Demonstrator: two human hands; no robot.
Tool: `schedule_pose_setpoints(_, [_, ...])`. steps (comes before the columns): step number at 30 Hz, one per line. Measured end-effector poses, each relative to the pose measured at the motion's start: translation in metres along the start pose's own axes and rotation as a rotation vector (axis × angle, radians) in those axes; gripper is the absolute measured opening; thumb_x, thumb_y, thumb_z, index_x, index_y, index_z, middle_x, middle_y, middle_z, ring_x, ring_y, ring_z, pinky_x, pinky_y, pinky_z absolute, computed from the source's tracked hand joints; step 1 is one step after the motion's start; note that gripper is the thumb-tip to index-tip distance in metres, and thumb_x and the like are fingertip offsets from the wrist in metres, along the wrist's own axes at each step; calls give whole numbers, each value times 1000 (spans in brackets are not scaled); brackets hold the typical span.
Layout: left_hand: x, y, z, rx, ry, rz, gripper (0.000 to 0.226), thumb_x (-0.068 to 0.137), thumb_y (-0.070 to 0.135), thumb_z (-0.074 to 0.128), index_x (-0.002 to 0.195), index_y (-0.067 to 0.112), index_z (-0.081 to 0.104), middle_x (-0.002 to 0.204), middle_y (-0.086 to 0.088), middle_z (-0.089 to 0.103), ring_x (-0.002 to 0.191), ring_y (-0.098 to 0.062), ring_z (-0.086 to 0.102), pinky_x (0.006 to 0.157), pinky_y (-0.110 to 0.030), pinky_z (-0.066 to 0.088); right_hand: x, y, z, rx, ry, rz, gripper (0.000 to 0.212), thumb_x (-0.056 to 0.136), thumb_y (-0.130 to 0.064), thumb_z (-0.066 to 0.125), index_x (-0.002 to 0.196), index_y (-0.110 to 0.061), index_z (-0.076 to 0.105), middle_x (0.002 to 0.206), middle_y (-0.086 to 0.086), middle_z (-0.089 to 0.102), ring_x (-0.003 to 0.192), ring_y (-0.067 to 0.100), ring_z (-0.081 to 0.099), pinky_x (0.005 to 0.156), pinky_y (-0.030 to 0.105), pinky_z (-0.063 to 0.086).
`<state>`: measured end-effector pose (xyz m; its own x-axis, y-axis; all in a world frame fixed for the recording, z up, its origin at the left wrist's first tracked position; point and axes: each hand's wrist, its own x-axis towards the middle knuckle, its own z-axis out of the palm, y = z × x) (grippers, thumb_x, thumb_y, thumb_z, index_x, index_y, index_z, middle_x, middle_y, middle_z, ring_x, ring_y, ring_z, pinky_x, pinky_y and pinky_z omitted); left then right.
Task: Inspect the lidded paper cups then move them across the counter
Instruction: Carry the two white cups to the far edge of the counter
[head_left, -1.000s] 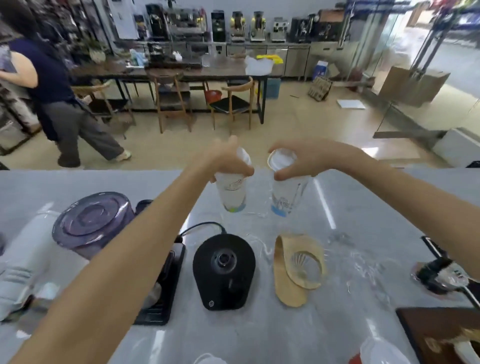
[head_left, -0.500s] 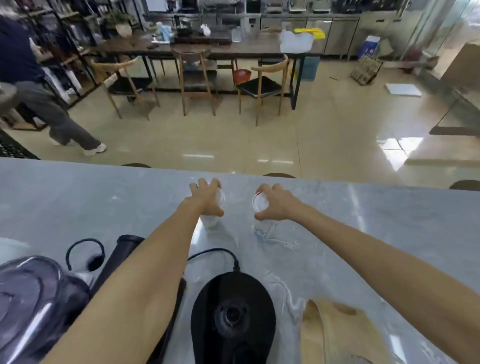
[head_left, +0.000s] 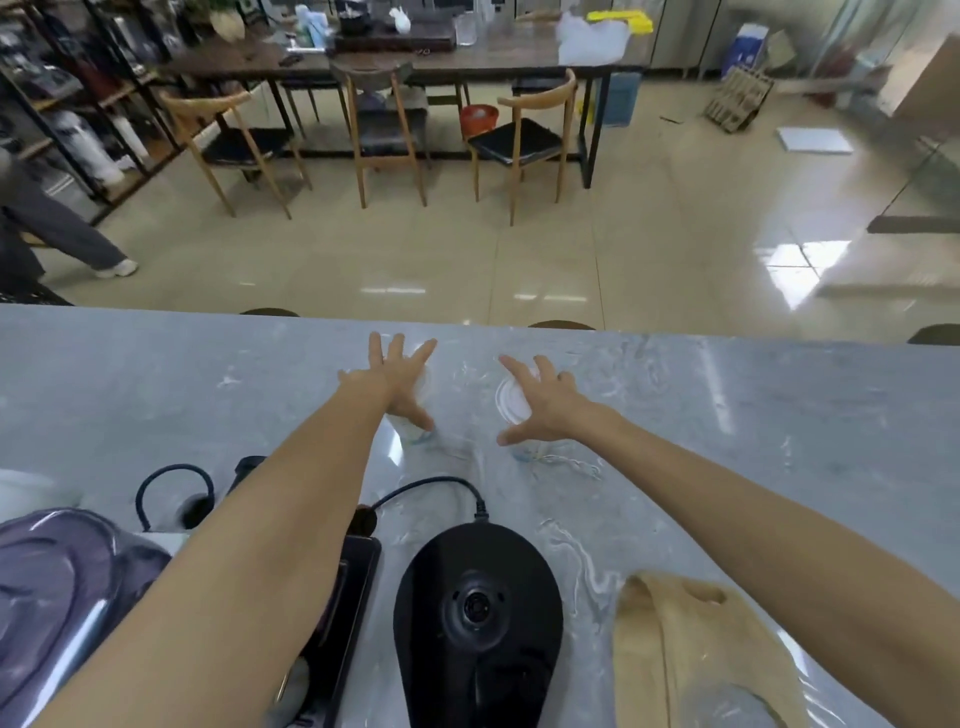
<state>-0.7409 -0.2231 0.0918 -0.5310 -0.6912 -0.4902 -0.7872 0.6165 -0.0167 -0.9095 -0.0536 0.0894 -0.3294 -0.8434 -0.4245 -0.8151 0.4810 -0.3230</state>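
Note:
Two white lidded paper cups stand upright on the grey marble counter (head_left: 727, 415), near its far edge. My left hand (head_left: 397, 382) hovers over the left cup (head_left: 415, 428) with fingers spread wide, hiding most of it; only its lower side shows. My right hand (head_left: 540, 402) is spread over the right cup (head_left: 511, 400), whose round white lid shows between thumb and fingers. Neither hand grips a cup.
A black kettle base (head_left: 478, 618) with its cord sits in front of me. A brown paper cup carrier (head_left: 675, 649) lies at the near right, a purple-lidded appliance (head_left: 57, 582) at the near left. Beyond the counter are chairs (head_left: 519, 140) and a person walking (head_left: 52, 234).
Both hands carried the cups forward, set them down near the counter's far edge, then opened and let go. The camera tilted down and forward.

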Motion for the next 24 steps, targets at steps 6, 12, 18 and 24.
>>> schedule_pose_setpoints(6, [-78,31,-48,154,12,60,81,93,56,54,158,34,10,167,-7,8,152,-35,12,114,-66,24,-62,-2,-44,30,60,-34,79,93,-43,63,158,-25,21,166,9,16,148,34,22,116,49,27])
schedule_pose_setpoints(12, [-245,105,-45,239,234,378,38,100,39,47,130,18,54,126,-10,63,112,-32,60,86,-40,44,-229,-21,-61,274,330,-234,34,96,-19,61,130,-22,62,112,0,67,99,18,64,85,28,48])
schedule_pose_setpoints(18, [-415,103,82,-245,224,540,10,94,37,56,101,30,54,61,19,46,61,-4,44,52,-22,28,-416,5,52,713,369,-303,30,93,-10,66,99,-38,73,80,3,65,70,13,61,66,16,48])
schedule_pose_setpoints(24, [-497,84,213,-479,94,326,25,102,15,47,118,22,65,95,9,60,92,-19,59,75,-18,35,-525,48,203,828,242,106,48,93,9,60,96,-38,72,80,2,66,69,10,63,75,23,54])
